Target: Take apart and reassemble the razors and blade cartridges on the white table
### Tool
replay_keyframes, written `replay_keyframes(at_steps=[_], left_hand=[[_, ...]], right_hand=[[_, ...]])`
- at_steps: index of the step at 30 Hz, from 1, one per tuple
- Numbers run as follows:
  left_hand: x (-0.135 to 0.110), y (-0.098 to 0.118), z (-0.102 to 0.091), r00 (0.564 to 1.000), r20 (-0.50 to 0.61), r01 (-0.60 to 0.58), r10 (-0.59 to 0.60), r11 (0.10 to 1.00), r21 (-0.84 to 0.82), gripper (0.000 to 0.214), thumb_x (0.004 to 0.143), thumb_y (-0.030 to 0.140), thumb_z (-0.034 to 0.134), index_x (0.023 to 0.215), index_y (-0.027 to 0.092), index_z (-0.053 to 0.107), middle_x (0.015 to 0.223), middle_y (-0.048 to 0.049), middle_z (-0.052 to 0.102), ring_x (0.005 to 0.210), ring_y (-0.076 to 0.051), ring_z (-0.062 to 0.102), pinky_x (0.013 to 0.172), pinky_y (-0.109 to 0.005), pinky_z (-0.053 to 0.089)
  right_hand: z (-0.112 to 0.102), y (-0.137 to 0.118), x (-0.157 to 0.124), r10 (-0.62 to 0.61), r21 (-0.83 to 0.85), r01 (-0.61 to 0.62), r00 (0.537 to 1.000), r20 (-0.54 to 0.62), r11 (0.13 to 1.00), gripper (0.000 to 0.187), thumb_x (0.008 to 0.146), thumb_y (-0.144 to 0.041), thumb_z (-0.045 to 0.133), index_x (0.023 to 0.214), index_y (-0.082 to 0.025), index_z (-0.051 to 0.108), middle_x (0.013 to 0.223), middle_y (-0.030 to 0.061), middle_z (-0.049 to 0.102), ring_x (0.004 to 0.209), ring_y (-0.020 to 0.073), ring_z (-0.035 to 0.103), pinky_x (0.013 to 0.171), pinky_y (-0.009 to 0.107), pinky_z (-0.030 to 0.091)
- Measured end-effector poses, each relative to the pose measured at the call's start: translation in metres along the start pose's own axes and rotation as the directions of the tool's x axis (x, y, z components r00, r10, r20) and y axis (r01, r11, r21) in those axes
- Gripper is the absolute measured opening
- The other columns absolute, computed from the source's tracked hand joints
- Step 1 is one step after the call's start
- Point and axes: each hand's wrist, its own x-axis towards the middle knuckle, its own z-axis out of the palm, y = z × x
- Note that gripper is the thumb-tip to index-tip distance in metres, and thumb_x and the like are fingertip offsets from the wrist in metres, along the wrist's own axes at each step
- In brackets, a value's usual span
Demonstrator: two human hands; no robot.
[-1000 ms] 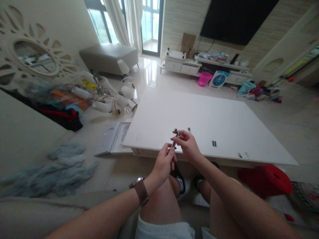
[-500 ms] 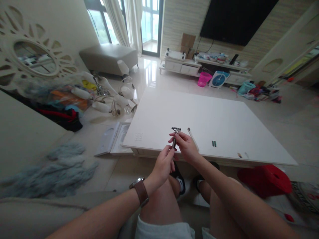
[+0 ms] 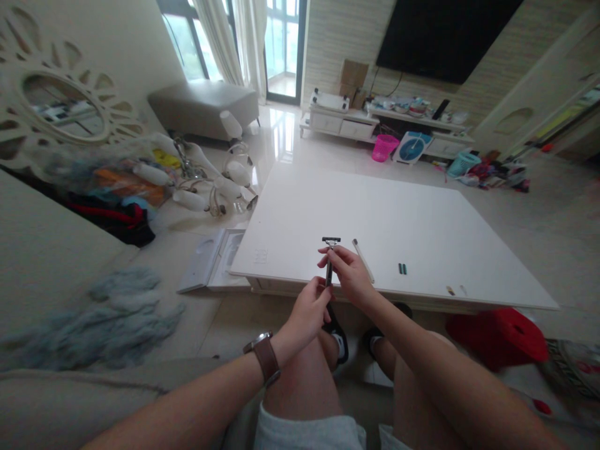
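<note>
A small dark razor (image 3: 330, 253) stands upright between both hands, its flat head on top, just above the near edge of the white table (image 3: 412, 219). My right hand (image 3: 349, 275) pinches the handle below the head. My left hand (image 3: 307, 312), with a brown watch on the wrist, grips the handle's lower end. On the table right of my right hand lies a thin pale stick (image 3: 363, 261). Farther right sits a small dark green piece (image 3: 402, 269).
Two tiny bits (image 3: 450, 290) lie near the table's front right. A white tray (image 3: 210, 262) and a chandelier (image 3: 206, 181) lie on the floor to the left. A red object (image 3: 497, 334) sits on the floor at right. My bare knees are below.
The razor has turned from tilted with its head covered by my right fingers to upright with the head showing. My left hand has slid slightly down the handle.
</note>
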Motion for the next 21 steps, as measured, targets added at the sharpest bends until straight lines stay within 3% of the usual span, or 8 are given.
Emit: replay_keyframes(at_steps=[9, 21], left_hand=[[-0.0016, 0.003, -0.0003, 0.999, -0.003, -0.037, 0.037, 0.999, -0.004, 0.021, 0.086, 0.037, 0.058, 0.093, 0.017, 0.055, 0.078, 0.0013, 0.058, 0.042, -0.005, 0.046, 0.04, -0.019, 0.035], [-0.0012, 0.0097, 0.0006, 0.997, -0.004, -0.074, 0.074, 0.995, -0.062, 0.029, 0.086, 0.043, 0.058, 0.094, 0.016, 0.057, 0.072, 0.0019, 0.057, 0.038, -0.004, 0.044, 0.036, -0.019, 0.029]], right_hand=[[0.0041, -0.0039, 0.0001, 0.083, 0.074, -0.082, 0.996, -0.011, 0.994, 0.031, 0.083, -0.045, 0.067, 0.1, -0.019, 0.071, 0.075, 0.0029, 0.066, 0.077, 0.0173, 0.06, 0.067, 0.027, 0.042], [0.0063, -0.0043, 0.001, 0.216, 0.097, -0.215, 0.976, -0.009, 0.972, 0.034, 0.076, -0.044, 0.069, 0.099, -0.018, 0.072, 0.072, 0.003, 0.065, 0.066, 0.0157, 0.058, 0.056, 0.026, 0.04]])
